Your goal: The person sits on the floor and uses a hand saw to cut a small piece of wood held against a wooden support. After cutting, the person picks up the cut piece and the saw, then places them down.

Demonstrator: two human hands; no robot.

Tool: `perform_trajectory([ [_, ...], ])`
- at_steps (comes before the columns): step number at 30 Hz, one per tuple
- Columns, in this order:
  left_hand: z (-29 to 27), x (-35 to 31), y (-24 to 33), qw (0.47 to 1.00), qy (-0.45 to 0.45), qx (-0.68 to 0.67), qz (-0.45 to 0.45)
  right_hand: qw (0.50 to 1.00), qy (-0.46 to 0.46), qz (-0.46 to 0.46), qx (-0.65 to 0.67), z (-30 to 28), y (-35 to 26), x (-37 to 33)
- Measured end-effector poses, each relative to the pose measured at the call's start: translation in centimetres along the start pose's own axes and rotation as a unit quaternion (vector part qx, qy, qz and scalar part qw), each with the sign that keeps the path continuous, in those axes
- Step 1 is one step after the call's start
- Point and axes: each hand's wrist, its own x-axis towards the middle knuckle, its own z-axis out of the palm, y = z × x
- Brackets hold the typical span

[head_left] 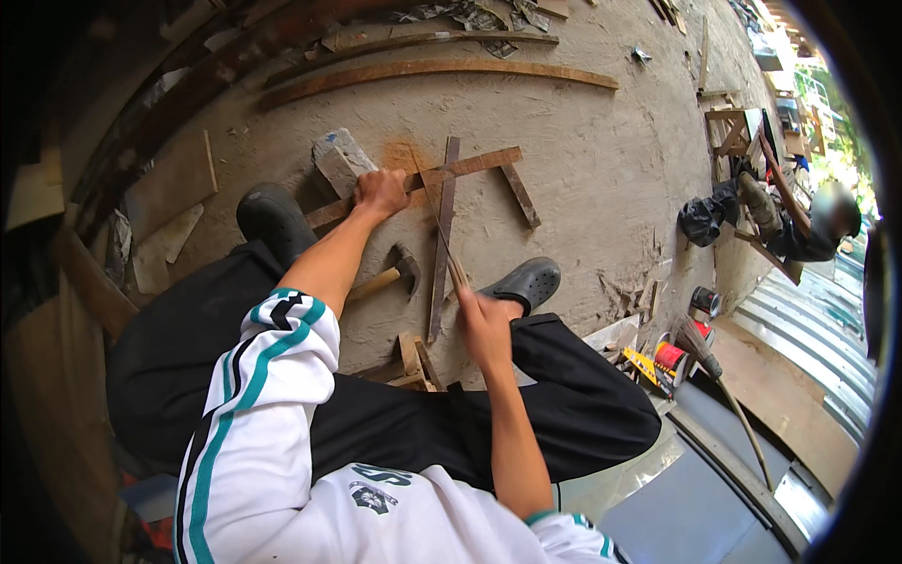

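My left hand [381,193] is closed around a brown wooden strip [489,163], pressing it low over the floor beside a pale block [342,162]. In my right hand [486,331] is the handle of a handsaw; its thin saw blade [436,209] slants up and left across the strip. Orange sawdust [402,152] lies around the cut. A darker wooden strip [442,254] crosses under the held one. Between my legs rests a claw hammer [405,269] with a wooden handle. A short wood piece [520,196] lies near the strip's right end.
Two long battens [442,67] lie across the far floor. Wood offcuts [412,357] sit close to me. On the right are a broom [700,346], paint cans [670,357] and a yellow tool [646,368]. A person [799,216] sits farther right. Boards [174,188] lean at left.
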Motion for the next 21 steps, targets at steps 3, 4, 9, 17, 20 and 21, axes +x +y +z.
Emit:
perform_trajectory([
  [3, -0.4, 0.2, 2.0, 1.0, 0.004, -0.006, 0.02, 1.0, 0.016, 0.004, -0.016, 2.4, 1.1, 7.8],
  [4, -0.2, -0.1, 1.6, 1.0, 0.0, -0.005, 0.013, 1.0, 0.009, 0.014, -0.021, 2.8, 0.2, 8.0],
  [9, 0.0, -0.2, -0.3, 1.0, -0.022, -0.011, -0.015, 0.999, -0.01, -0.007, -0.039, -1.6, -1.4, -2.6],
  [17, -0.4, 0.2, 1.2, 1.0, -0.013, -0.008, 0.001, 1.0, 0.016, 0.024, -0.011, 1.9, 0.5, 6.2],
  [20, -0.2, -0.1, 1.5, 1.0, -0.02, -0.006, -0.004, 0.999, 0.009, 0.011, -0.032, 2.1, -0.4, 6.8],
  [21, -0.3, -0.3, 1.3, 1.0, -0.031, 0.0, 0.0, 0.999, 0.002, 0.008, -0.037, 1.8, -0.9, 5.9],
])
